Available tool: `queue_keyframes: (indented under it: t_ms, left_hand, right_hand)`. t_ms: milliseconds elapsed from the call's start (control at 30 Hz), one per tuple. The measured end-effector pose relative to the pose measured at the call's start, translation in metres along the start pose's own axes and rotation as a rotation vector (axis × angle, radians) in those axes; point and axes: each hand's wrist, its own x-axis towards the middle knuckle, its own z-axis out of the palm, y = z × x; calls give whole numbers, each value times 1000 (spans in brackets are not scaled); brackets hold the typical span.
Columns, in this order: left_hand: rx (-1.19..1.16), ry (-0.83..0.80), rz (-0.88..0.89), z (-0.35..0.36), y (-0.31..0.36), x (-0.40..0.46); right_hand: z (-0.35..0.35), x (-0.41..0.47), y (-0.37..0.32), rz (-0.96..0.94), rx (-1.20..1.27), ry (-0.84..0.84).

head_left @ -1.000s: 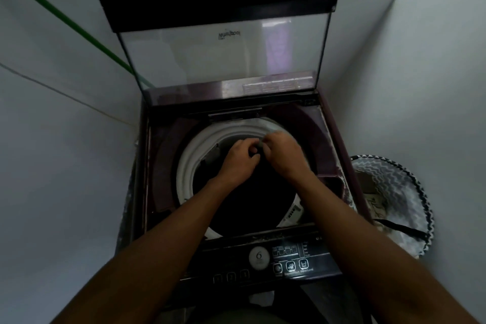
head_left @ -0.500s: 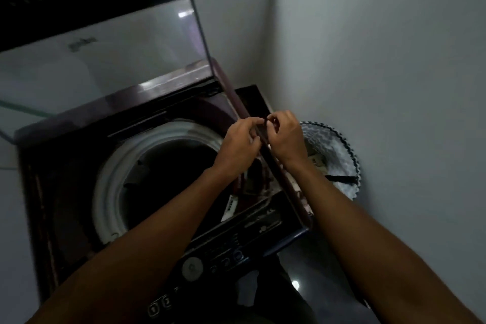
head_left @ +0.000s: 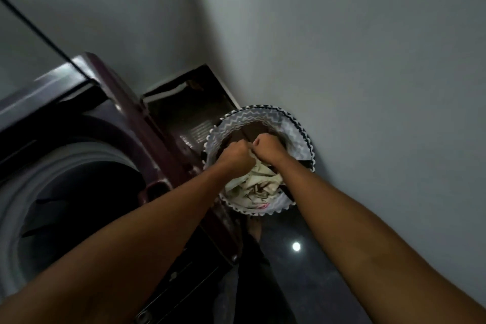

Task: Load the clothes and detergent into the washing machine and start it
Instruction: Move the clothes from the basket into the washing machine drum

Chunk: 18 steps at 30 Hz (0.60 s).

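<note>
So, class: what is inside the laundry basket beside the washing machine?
Pale crumpled clothes fill the basket. Both hands, left and right, reach in, fingers curled. What lies beneath the hands and the top clothes is hidden.

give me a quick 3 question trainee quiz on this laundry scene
1. True or false: both hands are over the washer drum.
2. Which is nearer the right-hand wall: A) laundry basket B) drum?
3. What pale things lie in the basket?

Key:
1. False: the left hand and right hand are in the basket, fingers curled.
2. A.
3. Crumpled clothes.
</note>
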Motion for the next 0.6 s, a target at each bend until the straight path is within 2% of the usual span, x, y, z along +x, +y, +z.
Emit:
queue_keyframes:
  t_ms: [233,300,367,467,600]
  left_hand:
    - [-123,95,-430,67,-2,43]
    - [-193,125,-439,84,-9,56]
    - [-225,104,-421,95,-19,64]
    - [-173,-1,-433,100,-30,70]
    - [-183,27,-422,97,-29,76]
  right_hand:
    - [57,54,45,46,-85,-155]
    - [70,65,52,68,-179,-281]
    - [77,73,57,73,-213,-316]
    - [92,75,62,133,-199,-269]
    - [112,92,69,63,-291,-208]
